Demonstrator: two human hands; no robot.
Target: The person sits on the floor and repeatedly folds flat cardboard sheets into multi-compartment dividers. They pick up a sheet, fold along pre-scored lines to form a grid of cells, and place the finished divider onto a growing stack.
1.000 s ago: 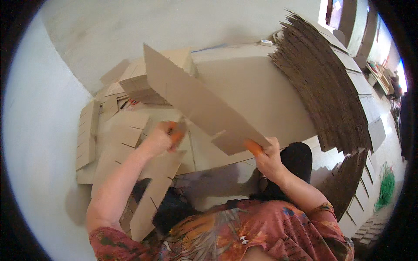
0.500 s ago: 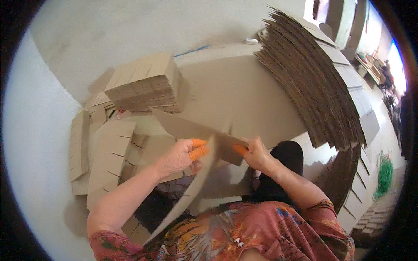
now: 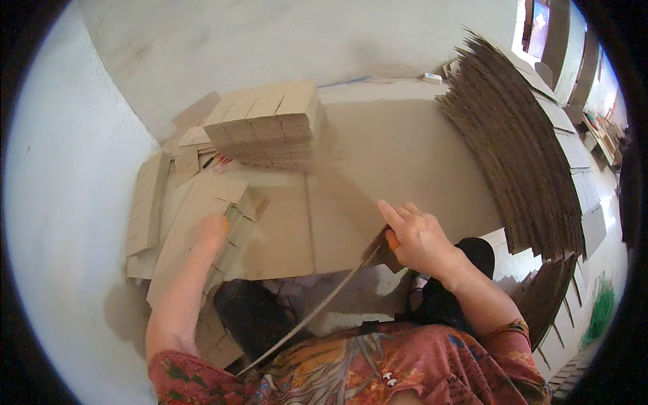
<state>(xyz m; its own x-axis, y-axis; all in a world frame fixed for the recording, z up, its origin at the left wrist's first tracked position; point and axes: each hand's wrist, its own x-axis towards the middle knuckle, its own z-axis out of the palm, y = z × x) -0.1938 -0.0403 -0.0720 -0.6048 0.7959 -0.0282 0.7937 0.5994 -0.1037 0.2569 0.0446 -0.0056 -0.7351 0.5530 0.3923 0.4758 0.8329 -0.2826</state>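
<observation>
One strip [image 3: 317, 307], seen edge-on, slants from our right hand [image 3: 422, 239], which grips its upper end, down toward our shirt [image 3: 378, 364]. Our left hand [image 3: 213, 233] is at the slotted cards [image 3: 202, 196]; we cannot tell whether it grips one.

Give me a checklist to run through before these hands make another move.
1. Right hand gripping the cardboard strip: ok.
2. Strip's slots readable: not ok; it shows nearly edge-on.
3. Left hand at the leaning slotted pieces: ok.
4. Left fingers closed on a piece: cannot tell; the hand's back hides them.
5. Orange finger covers on both hands: ok.
6. Tall cardboard stack apart from both hands: ok.
</observation>
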